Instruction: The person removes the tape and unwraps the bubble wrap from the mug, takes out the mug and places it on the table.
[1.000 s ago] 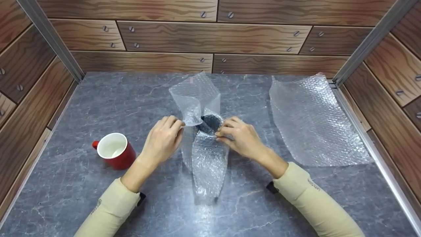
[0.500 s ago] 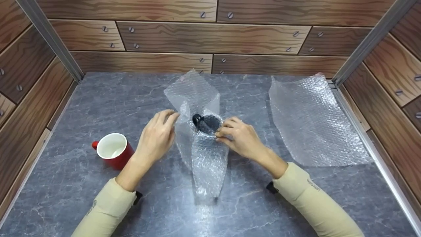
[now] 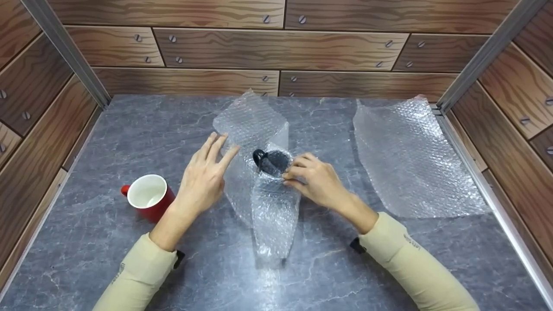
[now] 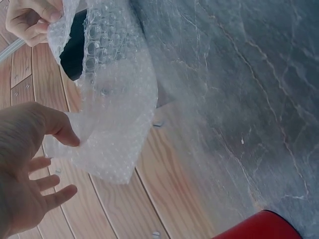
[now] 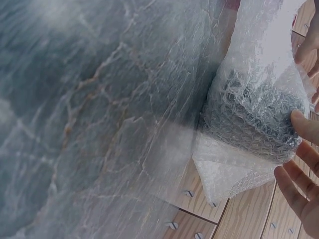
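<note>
A black mug (image 3: 258,159) stands mid-table, partly wrapped in a sheet of bubble wrap (image 3: 274,218), with its handle pointing left and its mouth uncovered. My right hand (image 3: 315,179) pinches the wrap at the mug's right rim; in the right wrist view, the wrapped mug body (image 5: 249,114) sits beside the fingers. To the left, my left hand (image 3: 201,181) has its fingers spread over the loose left flap of the wrap. The left wrist view shows the thumb (image 4: 65,132) against that flap, the other fingers apart from it.
A red mug (image 3: 156,209) with a white inside stands left, close to the left forearm. Another flat sheet of bubble wrap (image 3: 414,164) lies on the right of the grey marbled table (image 3: 328,272). Wood-patterned walls and metal rails border the table.
My left hand has let go of the wrap's left flap, moved left and spread its fingers. The flap has fallen outward, uncovering the black handle. The right hand stays in place.
</note>
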The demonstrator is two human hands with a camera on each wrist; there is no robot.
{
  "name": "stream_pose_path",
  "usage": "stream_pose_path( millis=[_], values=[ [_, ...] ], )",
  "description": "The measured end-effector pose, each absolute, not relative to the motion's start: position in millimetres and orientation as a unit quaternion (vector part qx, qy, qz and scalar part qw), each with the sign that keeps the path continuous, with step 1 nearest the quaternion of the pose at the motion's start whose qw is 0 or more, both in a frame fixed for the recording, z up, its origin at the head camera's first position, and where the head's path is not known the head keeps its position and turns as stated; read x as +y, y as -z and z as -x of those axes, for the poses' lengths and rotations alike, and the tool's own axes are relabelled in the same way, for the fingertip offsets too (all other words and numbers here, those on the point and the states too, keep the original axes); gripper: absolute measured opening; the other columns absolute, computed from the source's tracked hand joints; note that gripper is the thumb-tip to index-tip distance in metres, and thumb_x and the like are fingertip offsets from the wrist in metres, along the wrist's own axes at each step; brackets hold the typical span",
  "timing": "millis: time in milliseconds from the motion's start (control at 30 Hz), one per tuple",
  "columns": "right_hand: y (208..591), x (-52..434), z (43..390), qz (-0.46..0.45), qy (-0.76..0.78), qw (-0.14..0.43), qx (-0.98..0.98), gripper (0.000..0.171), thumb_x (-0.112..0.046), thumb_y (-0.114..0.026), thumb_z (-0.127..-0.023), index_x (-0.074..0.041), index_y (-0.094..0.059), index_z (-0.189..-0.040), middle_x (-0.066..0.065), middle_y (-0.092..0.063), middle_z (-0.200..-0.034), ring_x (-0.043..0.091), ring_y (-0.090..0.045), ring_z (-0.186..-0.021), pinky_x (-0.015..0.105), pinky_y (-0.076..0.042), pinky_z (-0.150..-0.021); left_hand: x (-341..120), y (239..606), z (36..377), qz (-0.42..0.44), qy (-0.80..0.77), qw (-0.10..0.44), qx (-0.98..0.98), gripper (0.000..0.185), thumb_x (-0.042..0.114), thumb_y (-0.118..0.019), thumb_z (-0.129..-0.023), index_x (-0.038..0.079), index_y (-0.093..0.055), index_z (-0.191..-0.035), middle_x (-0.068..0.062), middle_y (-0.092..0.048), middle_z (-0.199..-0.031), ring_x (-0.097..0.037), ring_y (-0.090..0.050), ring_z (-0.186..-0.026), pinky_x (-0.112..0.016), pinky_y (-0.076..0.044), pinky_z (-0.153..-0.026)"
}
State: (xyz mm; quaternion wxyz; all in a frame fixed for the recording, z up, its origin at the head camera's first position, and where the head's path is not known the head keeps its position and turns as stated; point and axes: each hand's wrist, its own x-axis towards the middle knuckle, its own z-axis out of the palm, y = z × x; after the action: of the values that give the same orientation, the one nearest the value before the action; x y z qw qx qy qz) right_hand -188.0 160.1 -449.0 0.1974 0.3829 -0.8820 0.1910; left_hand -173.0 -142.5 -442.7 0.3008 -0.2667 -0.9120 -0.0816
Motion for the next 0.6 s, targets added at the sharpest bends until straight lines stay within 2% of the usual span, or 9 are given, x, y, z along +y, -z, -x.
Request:
stream_pose_path(
  millis=[133, 267, 400, 500, 600],
  values=[
    [448.6, 159.8, 188.1, -0.385, -0.192, 0.199, -0.881, 0.012, -0.024, -0.081, -0.089, -0.013, -0.08, -0.094, 0.004, -0.078, -0.098, 0.022, -0.07, -0.097, 0.033, -0.064, -0.08, -144.1, 444.8, 173.5, 0.273, 0.055, 0.303, -0.911, 0.06, -0.006, -0.071, -0.075, 0.011, -0.066, -0.133, -0.022, -0.058, -0.15, -0.042, -0.051, -0.146, -0.056, -0.057, -0.102],
    [448.9, 160.1, 187.9, -0.387, -0.197, 0.207, -0.877, 0.013, -0.025, -0.083, -0.088, -0.014, -0.08, -0.093, 0.002, -0.077, -0.096, 0.021, -0.069, -0.096, 0.032, -0.064, -0.077, -146.4, 447.2, 173.3, 0.264, 0.039, 0.293, -0.918, 0.057, 0.001, -0.077, -0.075, 0.01, -0.066, -0.131, -0.023, -0.058, -0.148, -0.041, -0.051, -0.147, -0.054, -0.056, -0.1],
    [449.8, 160.2, 188.4, -0.39, -0.198, 0.214, -0.874, 0.013, -0.025, -0.084, -0.087, -0.014, -0.08, -0.093, 0.002, -0.077, -0.096, 0.021, -0.069, -0.094, 0.031, -0.064, -0.076, -148.9, 449.8, 172.2, 0.242, 0.034, 0.273, -0.931, 0.062, 0.007, -0.084, -0.074, 0.008, -0.063, -0.133, -0.026, -0.055, -0.149, -0.042, -0.049, -0.148, -0.054, -0.056, -0.1],
    [450.2, 160.3, 188.8, -0.391, -0.195, 0.214, -0.873, 0.013, -0.025, -0.084, -0.087, -0.014, -0.08, -0.094, 0.002, -0.077, -0.096, 0.021, -0.069, -0.094, 0.031, -0.064, -0.077, -150.6, 451.7, 171.5, 0.222, 0.03, 0.256, -0.94, 0.071, 0.01, -0.089, -0.074, 0.005, -0.058, -0.138, -0.028, -0.053, -0.15, -0.044, -0.047, -0.148, -0.055, -0.056, -0.101],
    [450.0, 160.4, 188.5, -0.39, -0.194, 0.212, -0.875, 0.013, -0.025, -0.084, -0.087, -0.015, -0.08, -0.094, 0.002, -0.077, -0.096, 0.021, -0.069, -0.094, 0.031, -0.064, -0.078, -151.7, 452.8, 171.0, 0.208, 0.023, 0.241, -0.948, 0.081, 0.013, -0.09, -0.074, 0.006, -0.052, -0.146, -0.03, -0.051, -0.15, -0.047, -0.046, -0.148, -0.056, -0.056, -0.101]
  ],
)
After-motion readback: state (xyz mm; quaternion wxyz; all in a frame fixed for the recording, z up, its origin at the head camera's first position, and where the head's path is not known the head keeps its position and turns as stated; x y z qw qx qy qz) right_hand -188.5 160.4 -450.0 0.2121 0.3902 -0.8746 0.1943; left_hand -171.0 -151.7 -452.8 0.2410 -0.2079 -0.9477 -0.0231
